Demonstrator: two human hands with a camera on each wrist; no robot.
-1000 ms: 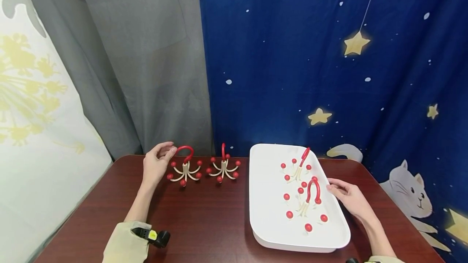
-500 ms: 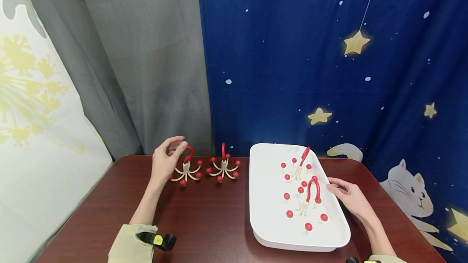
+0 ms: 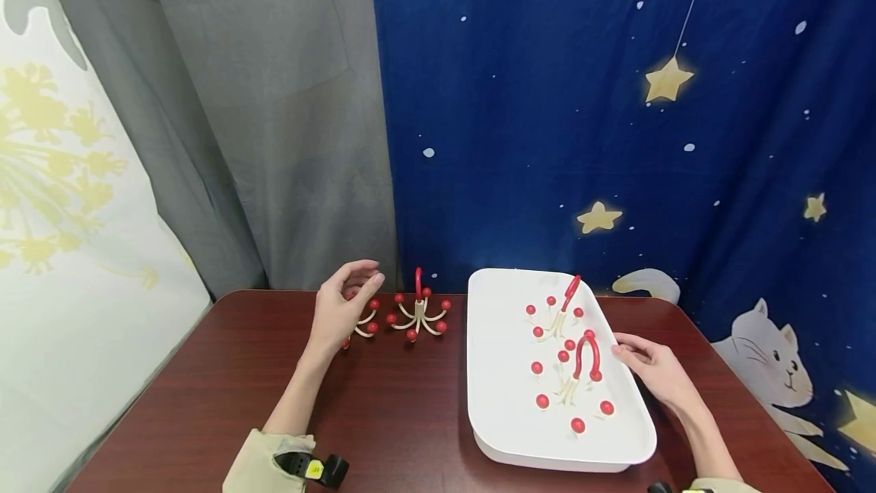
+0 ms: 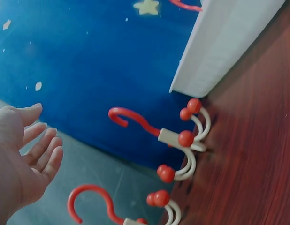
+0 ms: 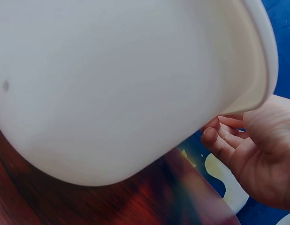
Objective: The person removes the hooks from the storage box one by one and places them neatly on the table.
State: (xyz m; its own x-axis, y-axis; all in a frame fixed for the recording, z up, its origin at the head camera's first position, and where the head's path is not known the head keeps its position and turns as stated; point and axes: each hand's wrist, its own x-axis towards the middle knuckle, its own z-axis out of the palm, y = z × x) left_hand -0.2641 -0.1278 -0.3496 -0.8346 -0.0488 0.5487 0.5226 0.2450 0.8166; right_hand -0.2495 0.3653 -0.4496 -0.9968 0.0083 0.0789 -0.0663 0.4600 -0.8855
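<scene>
Left hand (image 3: 335, 319) empty, fingers loosely curved; a low sweep could topple the ball-tipped hook hanger (image 3: 420, 312). Right hand (image 3: 660, 377) at white tray (image 3: 503, 379) rim; cannot tell if pinching.

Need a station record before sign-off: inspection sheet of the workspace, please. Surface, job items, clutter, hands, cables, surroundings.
Surface: table with a dark red-brown wood grain.
Job's things: left hook hanger and right hook hanger stand upright on the table; far hook hanger and near hook hanger are in the white tray.
Clutter: nothing seen.
Left hand: left hand relaxed, holding nothing, apart from the hangers in its wrist view.
Right hand: right hand at the tray's right edge; whether it grips is unclear.
Cables: nothing seen.
Surroundings: grey curtain, blue star-print curtain, white cloth at far left.
</scene>
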